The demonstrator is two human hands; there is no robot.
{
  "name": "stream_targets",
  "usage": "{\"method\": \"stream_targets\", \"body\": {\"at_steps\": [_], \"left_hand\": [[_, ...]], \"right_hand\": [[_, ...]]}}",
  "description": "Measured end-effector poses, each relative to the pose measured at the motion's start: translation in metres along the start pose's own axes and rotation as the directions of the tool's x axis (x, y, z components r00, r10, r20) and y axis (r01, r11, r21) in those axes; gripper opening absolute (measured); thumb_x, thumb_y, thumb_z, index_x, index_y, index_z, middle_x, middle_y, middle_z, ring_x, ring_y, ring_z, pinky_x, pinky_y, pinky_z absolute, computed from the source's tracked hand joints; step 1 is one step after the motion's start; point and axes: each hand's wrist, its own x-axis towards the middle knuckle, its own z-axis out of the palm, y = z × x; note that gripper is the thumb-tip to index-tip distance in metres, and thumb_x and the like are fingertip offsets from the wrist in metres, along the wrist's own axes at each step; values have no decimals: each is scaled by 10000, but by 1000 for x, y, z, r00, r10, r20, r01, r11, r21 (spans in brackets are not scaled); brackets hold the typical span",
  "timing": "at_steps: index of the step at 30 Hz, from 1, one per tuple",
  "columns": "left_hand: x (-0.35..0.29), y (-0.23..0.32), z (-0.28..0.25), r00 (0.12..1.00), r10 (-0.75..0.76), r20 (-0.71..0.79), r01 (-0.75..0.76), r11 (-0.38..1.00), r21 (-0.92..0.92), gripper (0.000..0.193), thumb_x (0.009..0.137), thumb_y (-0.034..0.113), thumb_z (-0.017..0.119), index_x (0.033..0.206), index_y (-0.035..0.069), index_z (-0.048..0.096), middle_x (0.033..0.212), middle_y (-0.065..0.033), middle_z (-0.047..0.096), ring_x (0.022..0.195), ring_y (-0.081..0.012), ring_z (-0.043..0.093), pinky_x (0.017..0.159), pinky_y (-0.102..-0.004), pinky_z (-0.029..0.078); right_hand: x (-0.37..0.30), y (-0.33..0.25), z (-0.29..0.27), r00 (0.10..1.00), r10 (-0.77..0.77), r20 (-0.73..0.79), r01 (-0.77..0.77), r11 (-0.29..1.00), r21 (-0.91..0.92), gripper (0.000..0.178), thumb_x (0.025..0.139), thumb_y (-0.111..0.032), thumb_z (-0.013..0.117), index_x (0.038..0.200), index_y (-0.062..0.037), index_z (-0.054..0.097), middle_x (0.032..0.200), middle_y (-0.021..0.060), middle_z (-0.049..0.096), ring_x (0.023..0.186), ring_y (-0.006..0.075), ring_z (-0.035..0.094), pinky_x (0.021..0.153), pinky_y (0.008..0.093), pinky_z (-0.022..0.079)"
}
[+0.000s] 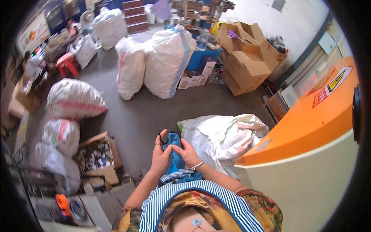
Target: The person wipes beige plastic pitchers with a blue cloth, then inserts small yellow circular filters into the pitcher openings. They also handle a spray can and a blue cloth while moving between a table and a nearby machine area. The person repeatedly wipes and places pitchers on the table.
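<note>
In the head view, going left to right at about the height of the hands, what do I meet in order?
Cardboard box, left hand, blue cloth, right hand, large white sack, orange-topped machine.

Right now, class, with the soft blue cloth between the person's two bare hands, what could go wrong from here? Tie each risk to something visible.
1. The soft blue cloth might slip if the left hand and right hand loosen their grip.
2. The crumpled white woven sack lies ahead on the right, and could catch a foot.
3. The open brown cardboard box holds many small pieces, which might spill if knocked.
</note>
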Motion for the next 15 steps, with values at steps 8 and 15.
{"method": "stream_targets", "body": {"at_steps": [8, 15], "left_hand": [[169, 1, -126, 969, -81, -234, -5, 939, -344, 679, 1020, 106, 551, 1598, 172, 201, 1291, -87, 569, 1065, -128, 571, 970, -311, 475], [275, 51, -255, 957, -65, -282, -75, 886, -457, 511, 1076, 454, 432, 1325, 33, 580, 933, -13, 595, 837, -110, 519, 829, -265, 438]], "right_hand": [[264, -12, 71, 999, 44, -4, -44, 998, -49, 185, 983, -162, 660, 1108, -48, 584, 982, 20, 634, 866, 96, 595, 767, 281, 521], [452, -25, 209, 689, 474, 549, -537, 842, -52, 129, 1025, -152, 600, 1122, -87, 544, 1009, 21, 649, 856, 118, 641, 732, 291, 556]]}}
